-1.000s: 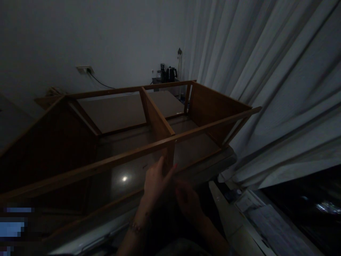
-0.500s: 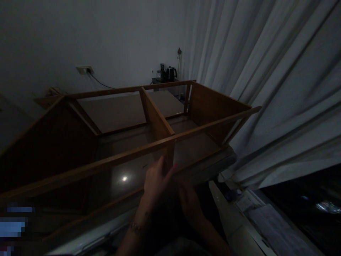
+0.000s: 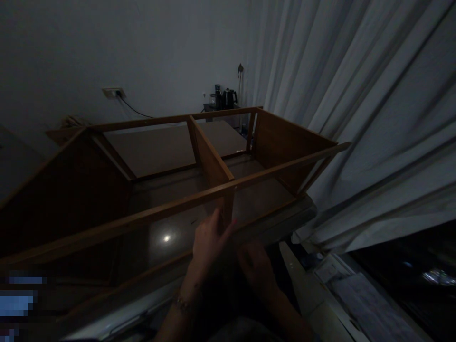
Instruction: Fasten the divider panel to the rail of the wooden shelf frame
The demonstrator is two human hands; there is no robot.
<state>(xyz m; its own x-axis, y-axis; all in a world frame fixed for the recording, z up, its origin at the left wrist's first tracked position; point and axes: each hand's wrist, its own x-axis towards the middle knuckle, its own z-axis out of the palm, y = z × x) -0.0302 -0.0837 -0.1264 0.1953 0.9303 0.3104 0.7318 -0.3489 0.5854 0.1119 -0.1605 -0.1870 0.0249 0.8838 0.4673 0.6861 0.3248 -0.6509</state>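
A wooden frame (image 3: pixel 167 209) with side panels and a middle divider (image 3: pixel 212 154) stands in front of me. My left hand (image 3: pixel 207 240) is closed around the short upright post (image 3: pixel 228 206) at the near end of the divider. Its thumb lies along the post's right side, and the fingertips are hidden behind it. Lower and to the right, my right hand (image 3: pixel 257 266) is beside the frame's near lower edge. Its fingers are curled, in deep shadow; whatever they hold, if anything, cannot be made out.
White curtains (image 3: pixel 342 95) hang along the right. Beyond the frame stand a black kettle (image 3: pixel 229 98) and a wall socket (image 3: pixel 113 92) with a plugged-in cord. Papers or boxes (image 3: pixel 359 294) lie at the lower right. The room is dim.
My right hand has shifted slightly, its fingers moving a little upward beside the frame's lower edge. My left hand keeps its hold on the post, and the frame is still.
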